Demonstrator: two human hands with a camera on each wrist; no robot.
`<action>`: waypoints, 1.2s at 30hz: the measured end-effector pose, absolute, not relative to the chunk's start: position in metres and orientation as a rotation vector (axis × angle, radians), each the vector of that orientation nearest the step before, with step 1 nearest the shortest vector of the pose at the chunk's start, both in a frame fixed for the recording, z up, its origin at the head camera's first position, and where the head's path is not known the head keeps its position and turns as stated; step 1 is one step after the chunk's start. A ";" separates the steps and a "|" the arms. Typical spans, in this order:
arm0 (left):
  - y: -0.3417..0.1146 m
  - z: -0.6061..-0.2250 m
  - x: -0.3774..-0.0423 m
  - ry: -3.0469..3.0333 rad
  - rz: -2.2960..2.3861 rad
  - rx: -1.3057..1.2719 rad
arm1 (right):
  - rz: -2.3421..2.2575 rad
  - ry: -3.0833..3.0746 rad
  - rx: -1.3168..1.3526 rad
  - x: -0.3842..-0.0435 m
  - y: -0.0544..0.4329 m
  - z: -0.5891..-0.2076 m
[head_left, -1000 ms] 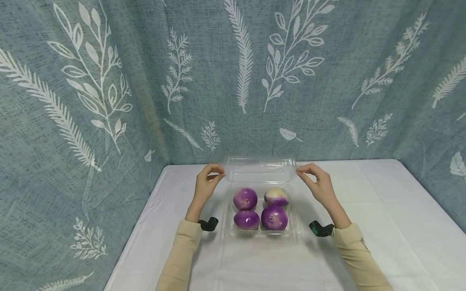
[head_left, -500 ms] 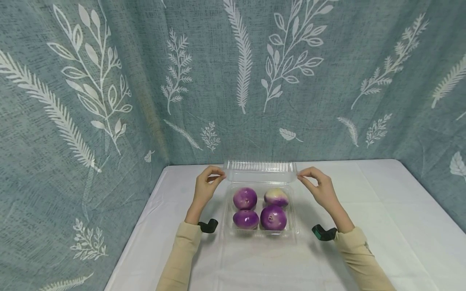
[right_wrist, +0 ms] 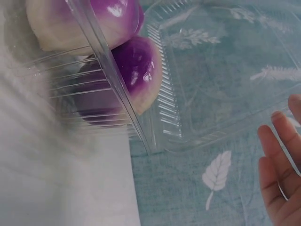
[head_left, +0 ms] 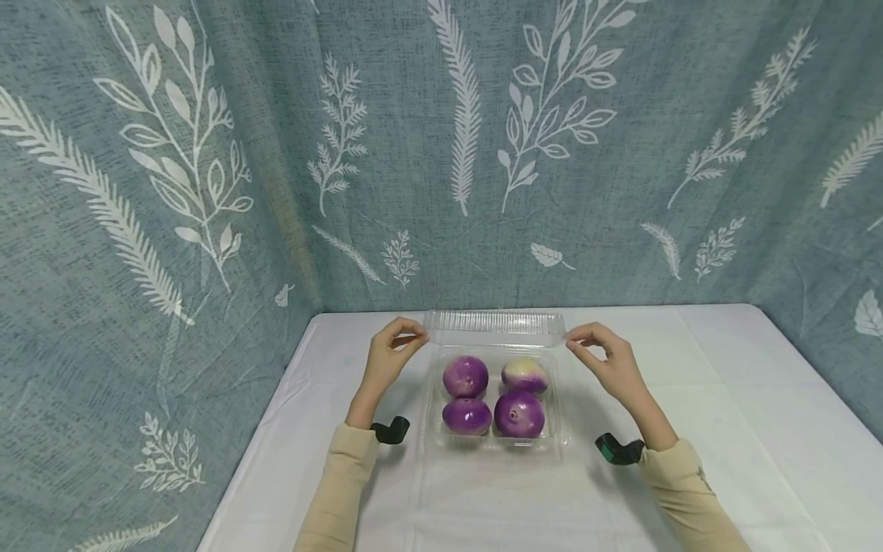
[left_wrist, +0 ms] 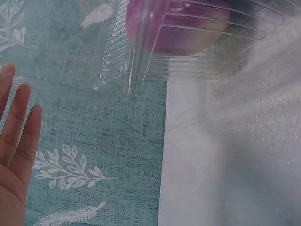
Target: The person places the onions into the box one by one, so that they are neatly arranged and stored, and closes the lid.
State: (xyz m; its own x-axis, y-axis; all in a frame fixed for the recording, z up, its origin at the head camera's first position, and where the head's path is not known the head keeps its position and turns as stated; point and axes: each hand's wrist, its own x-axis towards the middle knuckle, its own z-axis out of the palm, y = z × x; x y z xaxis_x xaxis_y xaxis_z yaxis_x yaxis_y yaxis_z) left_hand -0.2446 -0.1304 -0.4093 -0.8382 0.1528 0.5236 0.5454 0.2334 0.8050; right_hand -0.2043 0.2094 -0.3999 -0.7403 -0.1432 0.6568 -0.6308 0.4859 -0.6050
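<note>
A clear plastic clamshell container point(head_left: 431, 441) sits on the table with several purple-and-white turnips point(head_left: 519, 414) inside. Its ribbed lid point(head_left: 497, 322) stands raised along the back edge. My left hand point(head_left: 392, 354) pinches the lid's left side between thumb and fingertips. At the lid's right side, my right hand point(head_left: 608, 359) pinches likewise. In the left wrist view, part of the left hand point(left_wrist: 16, 146) shows near the lid; the pinch itself is out of frame. Turnips point(right_wrist: 136, 70) show through the ribbed wall in the right wrist view, with fingers of the right hand point(right_wrist: 280, 165) beside the lid.
A white cloth covers the table point(head_left: 503, 506). Close behind the lid hangs a blue-green curtain point(head_left: 414, 176) with white leaf prints, which also runs along the left and right sides. Black wrist cameras point(head_left: 392, 431) sit below both wrists.
The lid's ribbed far edge has dropped lower in the head view, and more of its ribs show. Both hands have sunk slightly with it, still pinching its sides. The turnips stay put.
</note>
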 end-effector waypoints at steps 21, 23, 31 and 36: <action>-0.134 -0.399 -0.233 -2.250 -1.608 -0.658 | 1.191 -2.253 0.598 -0.192 0.210 -0.390; -0.134 -0.398 -0.232 -2.239 -1.590 -0.669 | 1.189 -2.242 0.607 -0.191 0.210 -0.388; -0.134 -0.394 -0.226 -2.178 -1.521 -0.716 | 1.192 -2.204 0.644 -0.187 0.209 -0.384; -0.135 -0.391 -0.221 -2.165 -1.501 -0.738 | 1.180 -2.183 0.653 -0.184 0.209 -0.382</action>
State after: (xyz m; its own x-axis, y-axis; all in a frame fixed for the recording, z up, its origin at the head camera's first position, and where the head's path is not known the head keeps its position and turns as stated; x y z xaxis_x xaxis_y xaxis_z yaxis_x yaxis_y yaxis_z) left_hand -0.2213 -0.1346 -0.3915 -0.7789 0.1930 0.5967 0.6265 0.2828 0.7263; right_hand -0.1842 0.2093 -0.3816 -0.7201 -0.1477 0.6779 -0.6481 0.4919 -0.5813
